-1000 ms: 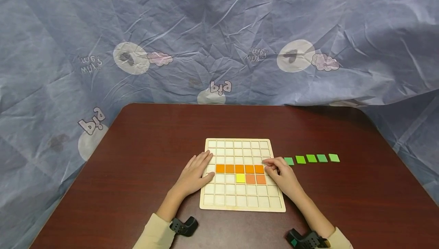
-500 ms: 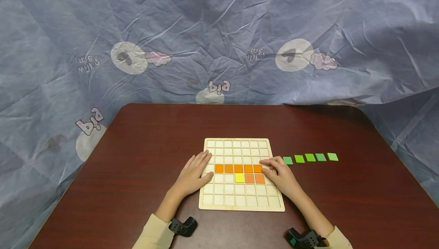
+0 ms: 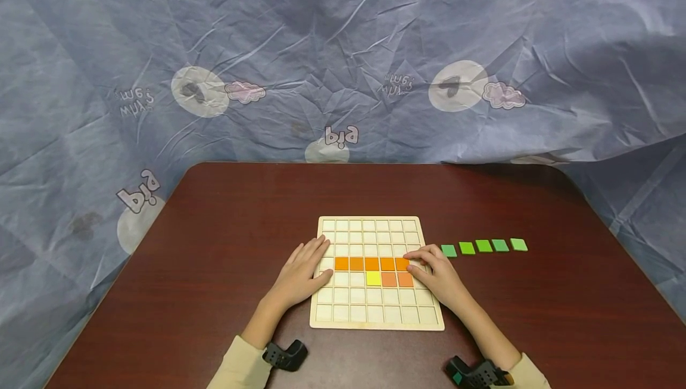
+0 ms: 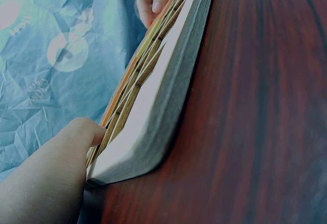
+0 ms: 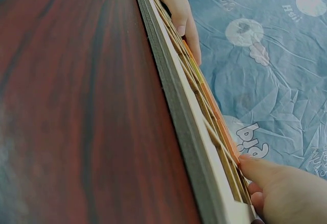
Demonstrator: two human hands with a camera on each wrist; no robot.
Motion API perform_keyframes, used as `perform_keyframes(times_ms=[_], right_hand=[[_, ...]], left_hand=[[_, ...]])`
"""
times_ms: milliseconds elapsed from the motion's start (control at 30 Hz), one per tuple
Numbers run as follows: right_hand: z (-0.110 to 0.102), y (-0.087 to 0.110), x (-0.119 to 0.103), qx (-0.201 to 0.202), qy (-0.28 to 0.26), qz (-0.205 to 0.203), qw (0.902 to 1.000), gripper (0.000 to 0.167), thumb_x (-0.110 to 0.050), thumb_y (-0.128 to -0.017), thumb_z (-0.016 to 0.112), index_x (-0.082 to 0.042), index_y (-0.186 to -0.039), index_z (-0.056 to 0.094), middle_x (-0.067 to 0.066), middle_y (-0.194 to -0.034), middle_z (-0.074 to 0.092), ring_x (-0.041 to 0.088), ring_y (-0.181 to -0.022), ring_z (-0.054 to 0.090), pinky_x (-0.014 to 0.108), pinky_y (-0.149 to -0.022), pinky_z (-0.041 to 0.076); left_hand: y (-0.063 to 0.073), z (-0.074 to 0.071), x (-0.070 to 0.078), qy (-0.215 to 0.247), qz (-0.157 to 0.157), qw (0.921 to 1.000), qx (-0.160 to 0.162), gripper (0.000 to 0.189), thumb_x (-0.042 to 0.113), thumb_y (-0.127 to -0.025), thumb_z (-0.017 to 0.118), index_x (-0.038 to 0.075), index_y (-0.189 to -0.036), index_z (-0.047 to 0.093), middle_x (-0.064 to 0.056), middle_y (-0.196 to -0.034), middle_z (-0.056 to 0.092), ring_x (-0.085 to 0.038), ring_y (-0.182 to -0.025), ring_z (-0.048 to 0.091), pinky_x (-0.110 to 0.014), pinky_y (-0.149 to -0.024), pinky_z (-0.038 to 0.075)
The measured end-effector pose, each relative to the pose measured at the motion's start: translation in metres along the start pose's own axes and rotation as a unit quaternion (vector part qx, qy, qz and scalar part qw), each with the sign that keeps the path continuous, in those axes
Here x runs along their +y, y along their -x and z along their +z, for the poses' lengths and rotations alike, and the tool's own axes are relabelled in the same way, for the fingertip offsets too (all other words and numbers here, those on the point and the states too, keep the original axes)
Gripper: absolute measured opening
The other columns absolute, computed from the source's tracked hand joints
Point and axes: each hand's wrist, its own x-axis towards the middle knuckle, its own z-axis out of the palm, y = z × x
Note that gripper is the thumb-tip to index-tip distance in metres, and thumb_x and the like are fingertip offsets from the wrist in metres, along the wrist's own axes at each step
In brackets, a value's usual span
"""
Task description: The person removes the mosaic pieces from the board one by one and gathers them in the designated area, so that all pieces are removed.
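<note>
Five green square tiles [image 3: 484,246] appear only in the head view, right of the gridded wooden board [image 3: 359,314] on the tabletop [image 3: 257,210]; the wrist views reveal its side edge [image 5: 162,76]. The left hand [image 3: 300,270] lies with fingers extended on its left side. The right hand [image 3: 442,276] partly hides the rightmost dark-orange tile [image 3: 401,264]; whether it pinches anything, I cannot tell.

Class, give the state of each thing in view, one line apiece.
Board, flat, partly filled
Five orange tiles, lined up in one board row
Yellow tile, set beside two paler orange tiles
Five green tiles, off the board
Left hand, resting across board's left edge
Right hand, fingers bent at orange row's right end
Cloth, wrinkled
</note>
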Motion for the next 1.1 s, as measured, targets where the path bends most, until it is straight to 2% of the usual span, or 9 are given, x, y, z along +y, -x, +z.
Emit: perform_keyframes(times_ms=[500, 800, 1100], right_hand=[[0.0001, -0.0010, -0.0003, 0.025, 0.006, -0.042, 0.9988, 0.019, -0.014, -0.079, 0.069, -0.014, -0.097, 0.065, -0.003, -0.092, 0.061, 0.005, -0.080, 0.045, 0.024, -0.070, 0.039], [0.0023, -0.0009, 0.0006, 0.023, -0.027, -0.029, 0.9990, 0.017, -0.013, -0.078, 0.070, -0.011, -0.093, 0.062, -0.001, -0.087, 0.061, 0.008, -0.076, 0.045, 0.022, -0.067, 0.038], [0.0012, -0.0003, -0.0022, 0.018, -0.050, -0.022, 0.9984, 0.017, -0.012, -0.079, 0.069, -0.010, -0.090, 0.057, 0.000, -0.083, 0.060, 0.002, -0.076, 0.050, 0.020, -0.068, 0.044]], left_hand=[[0.0006, -0.0009, 0.0014, 0.004, -0.004, 1.0000, 0.000, 0.064, 0.045, -0.089, 0.044, 0.015, -0.144, 0.028, 0.000, -0.151, 0.025, -0.019, -0.139, 0.023, -0.039, -0.116, 0.013], [0.0002, 0.0012, -0.0001, 0.000, -0.001, 1.0000, 0.003, 0.064, 0.045, -0.089, 0.044, 0.016, -0.144, 0.028, 0.000, -0.151, 0.026, -0.018, -0.139, 0.022, -0.038, -0.116, 0.013], [-0.0004, 0.0013, -0.0008, 0.000, 0.000, 1.0000, -0.002, 0.064, 0.046, -0.090, 0.043, 0.016, -0.145, 0.027, -0.001, -0.151, 0.024, -0.019, -0.140, 0.022, -0.038, -0.116, 0.013]])
